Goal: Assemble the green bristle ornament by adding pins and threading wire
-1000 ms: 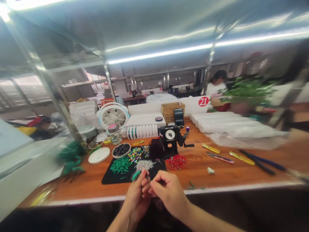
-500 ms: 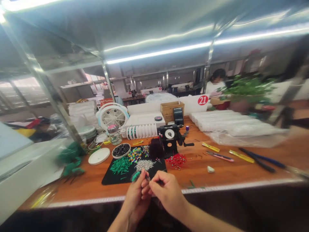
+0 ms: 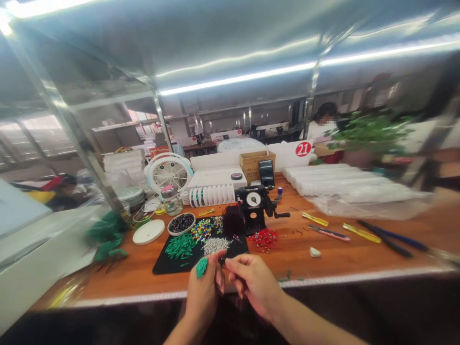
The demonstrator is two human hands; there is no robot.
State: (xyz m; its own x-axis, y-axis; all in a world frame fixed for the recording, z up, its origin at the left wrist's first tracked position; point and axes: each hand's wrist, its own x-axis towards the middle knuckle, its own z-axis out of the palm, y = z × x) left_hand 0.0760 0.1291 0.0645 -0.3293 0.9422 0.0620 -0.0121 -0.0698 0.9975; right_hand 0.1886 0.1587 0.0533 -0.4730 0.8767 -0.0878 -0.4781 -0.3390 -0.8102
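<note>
My left hand [image 3: 207, 286] is closed at the front edge of the bench, with a green beaded cluster [image 3: 201, 268] against its back near the thumb. Close beside it, my right hand [image 3: 253, 282] pinches at something small and dark between the two hands, too small to make out. Behind them lies a black mat [image 3: 166, 264] bearing green tube pieces [image 3: 180, 246], silvery beads [image 3: 215, 246], multicoloured beads [image 3: 201, 230] and a dark bundle [image 3: 233, 220]. Red pieces [image 3: 264, 239] lie right of the mat.
A black hand-cranked winder [image 3: 254, 209] stands behind the mat. A dish of black beads [image 3: 181, 224], white lid [image 3: 148, 232] and fan [image 3: 170, 175] are at left. Yellow-handled tools [image 3: 361, 233], pliers [image 3: 390, 238] and wrapped rolls [image 3: 345, 184] lie at right. A person [image 3: 322, 125] sits beyond.
My left hand has turned, bringing the green cluster into fuller view on its back. My right hand has shifted slightly right, its lower fingers now more visible.
</note>
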